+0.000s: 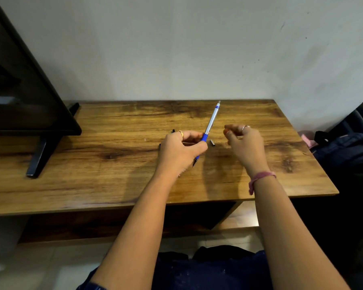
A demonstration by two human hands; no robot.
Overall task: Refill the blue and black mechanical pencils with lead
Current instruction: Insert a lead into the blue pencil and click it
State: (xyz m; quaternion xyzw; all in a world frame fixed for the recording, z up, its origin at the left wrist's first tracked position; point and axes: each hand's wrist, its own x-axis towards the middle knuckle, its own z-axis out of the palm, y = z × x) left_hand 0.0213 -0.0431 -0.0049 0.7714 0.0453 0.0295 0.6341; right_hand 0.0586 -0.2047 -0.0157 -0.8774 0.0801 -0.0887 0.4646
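My left hand (pixel 181 150) grips the blue mechanical pencil (pixel 210 124) by its blue grip, above the wooden table (pixel 113 164). The pencil's silver barrel slants up and to the right, with its top end farthest from me. My right hand (pixel 244 141) hovers to the right of the pencil with fingers curled and fingertips pinched together; whether a lead sits between them is too small to tell. A small dark cap (pixel 212 142) lies on the table between my hands. The black pencil (pixel 173 131) peeks out behind my left hand, mostly hidden.
A dark monitor (pixel 19 91) on a black stand (pixel 38 158) fills the left side of the table. A dark bag (pixel 348 151) sits past the table's right edge. A wall rises behind the table.
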